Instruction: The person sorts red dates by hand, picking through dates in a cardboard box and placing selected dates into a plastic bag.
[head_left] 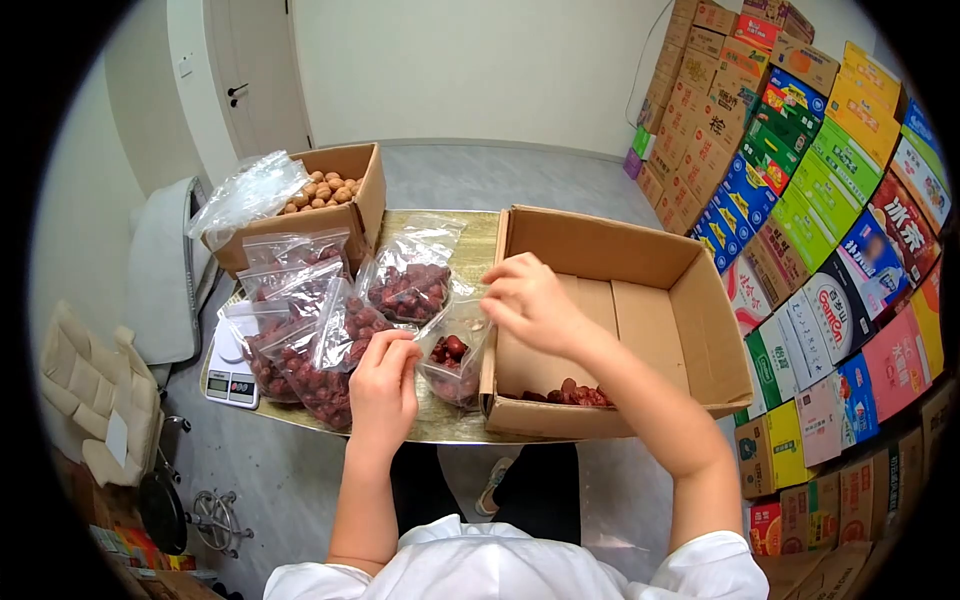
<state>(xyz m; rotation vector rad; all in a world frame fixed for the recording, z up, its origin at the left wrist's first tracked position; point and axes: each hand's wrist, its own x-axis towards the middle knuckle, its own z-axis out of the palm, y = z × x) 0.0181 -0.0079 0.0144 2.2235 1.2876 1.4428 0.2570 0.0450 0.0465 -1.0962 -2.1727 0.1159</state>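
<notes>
A clear zip bag [455,375] holding some dried red dates stands on the table, against the left side of a cardboard box [612,240]. My left hand [385,385] is closed at the bag's left edge, with its fingers pinching the plastic. Over the bag's mouth and the box's left rim is my right hand [535,305]. Its fingers are curled together, and whatever they hold is hidden. Loose dates [575,394] lie in the box's near part. Filled bags of dates [320,350] are heaped to the left, and another filled bag [410,285] sits behind.
A carton of walnuts [330,190] with empty plastic bags [250,195] on its edge stands at the back left. A kitchen scale [231,385] sits at the table's left edge. Stacked cartons [800,200] line the right wall. A beige chair [100,400] stands left.
</notes>
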